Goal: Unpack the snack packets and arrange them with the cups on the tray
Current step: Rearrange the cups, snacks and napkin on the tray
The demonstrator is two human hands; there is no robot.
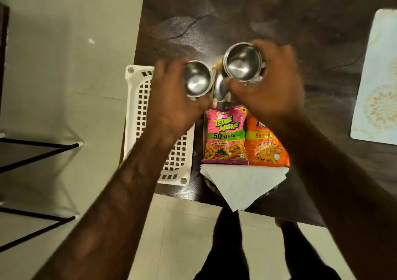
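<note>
I see the pink packet and orange packet laid out mid-frame; only the cups seem left to place, my left hand gripping one steel cup, my right hand the other steel cup.

Overhead view. Pale cream tiled floor with thin grout lines and a small white fleck; dark brown veined bench with a dull sheen at upper right. Black rods with white tips enter from the left and cast soft shadows. A pale floral-patterned mat lies at the bench's right edge.
</note>
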